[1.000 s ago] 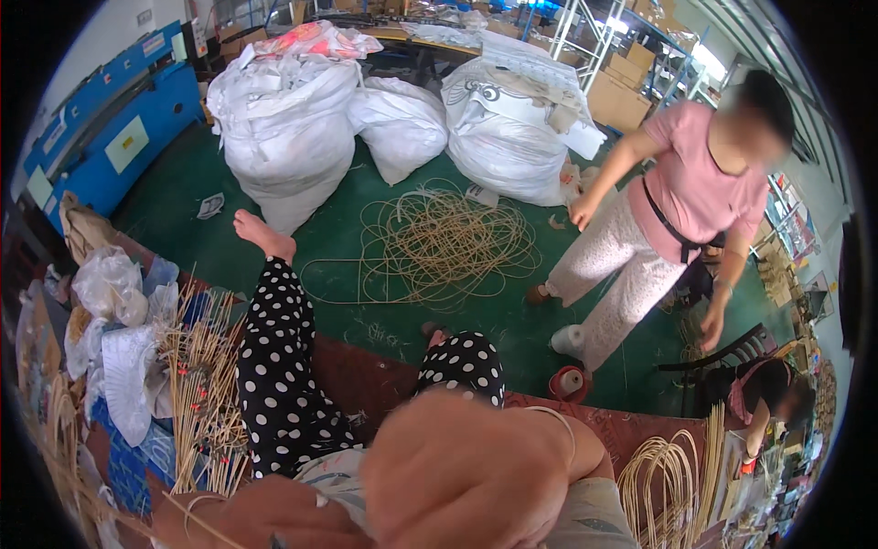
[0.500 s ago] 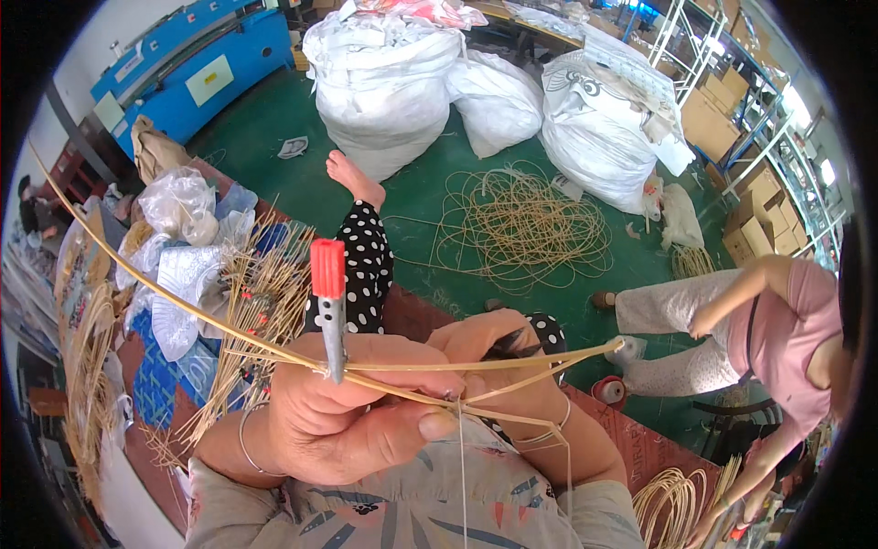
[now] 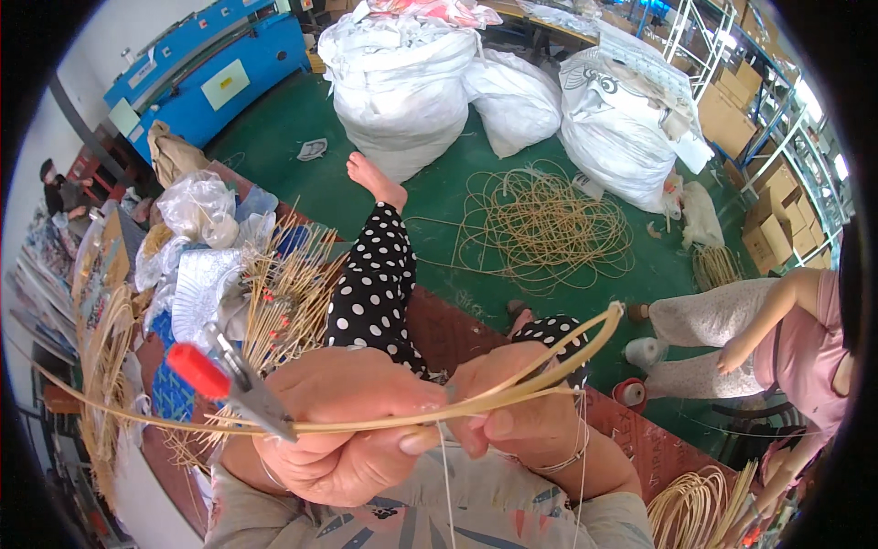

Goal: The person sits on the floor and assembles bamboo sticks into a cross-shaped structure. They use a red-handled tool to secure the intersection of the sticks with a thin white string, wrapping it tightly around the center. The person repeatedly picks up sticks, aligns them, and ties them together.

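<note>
Between my hands runs a long, thin bamboo strip (image 3: pixel 357 426), its right end bent back in a narrow loop. My left hand (image 3: pixel 338 439) is closed around it, thumb in front. A metal hand tool with a red grip (image 3: pixel 198 371), like pliers or snips, sticks up from this hand beside the strip; its lower part is hidden. My right hand (image 3: pixel 512 421) pinches the strips near the loop. White thread (image 3: pixel 449 485) hangs from between the hands. A second thread hangs from a short strip end at the right.
Cut bamboo sticks (image 3: pixel 297 293) and plastic bags (image 3: pixel 197 210) lie at the left. A tangled cane coil (image 3: pixel 549 229) rests on the green floor before large white sacks (image 3: pixel 398 91). At the right stand a co-worker (image 3: pixel 796 320), a thread cone (image 3: pixel 646 351) and bundled cane (image 3: pixel 690 499).
The tool in my left hand has tipped from upright to leaning left. The looped strip end has risen, and my right hand now shows more openly, pinching the strips.
</note>
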`<state>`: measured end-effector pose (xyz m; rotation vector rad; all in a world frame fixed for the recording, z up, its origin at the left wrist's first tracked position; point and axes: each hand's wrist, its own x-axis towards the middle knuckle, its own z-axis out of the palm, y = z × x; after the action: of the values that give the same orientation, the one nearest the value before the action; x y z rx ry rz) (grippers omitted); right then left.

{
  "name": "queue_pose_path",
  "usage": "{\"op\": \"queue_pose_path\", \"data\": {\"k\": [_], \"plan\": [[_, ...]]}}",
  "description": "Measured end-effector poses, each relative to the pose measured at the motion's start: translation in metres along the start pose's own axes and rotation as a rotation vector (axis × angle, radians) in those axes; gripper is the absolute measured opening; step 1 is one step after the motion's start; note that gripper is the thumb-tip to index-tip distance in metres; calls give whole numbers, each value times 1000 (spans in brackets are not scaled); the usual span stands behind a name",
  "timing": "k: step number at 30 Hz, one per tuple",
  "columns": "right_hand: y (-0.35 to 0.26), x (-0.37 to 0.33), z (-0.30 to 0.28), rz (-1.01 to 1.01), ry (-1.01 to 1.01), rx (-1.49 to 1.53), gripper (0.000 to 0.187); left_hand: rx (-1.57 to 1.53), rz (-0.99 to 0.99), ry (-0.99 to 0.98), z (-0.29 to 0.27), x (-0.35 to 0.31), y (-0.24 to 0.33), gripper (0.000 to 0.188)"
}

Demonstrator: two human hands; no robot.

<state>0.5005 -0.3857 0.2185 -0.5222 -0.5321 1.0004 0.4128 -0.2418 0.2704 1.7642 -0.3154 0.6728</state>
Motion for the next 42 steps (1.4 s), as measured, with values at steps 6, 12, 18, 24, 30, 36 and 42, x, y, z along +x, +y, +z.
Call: {"op": "queue_pose_path", "data": {"k": [6,12,18,24,30,36,42], "plan": [[1,-4,-3,171,-87,27,22,-32,176,11,-11,-8,-9,17],[-11,-40,-51,189,-148,115,28,-240,8,90,-24,-6,5,16],[-29,-73,-62,-554,112,144,20,-31,90,181,-22,-5,8,13],[-74,-61,-49,-908,801,-764,21,271,121,197,-13,-9,4,19],[-24,-23,6,-268,67,-1118,29,307,226,160,0,1,2,10],[5,5,10,-515,19,-902,17,495,305,85,0,0,2,13],[-23,-8,26,-637,-122,-1120,21,576,289,6,2,-8,-5,19]]}}
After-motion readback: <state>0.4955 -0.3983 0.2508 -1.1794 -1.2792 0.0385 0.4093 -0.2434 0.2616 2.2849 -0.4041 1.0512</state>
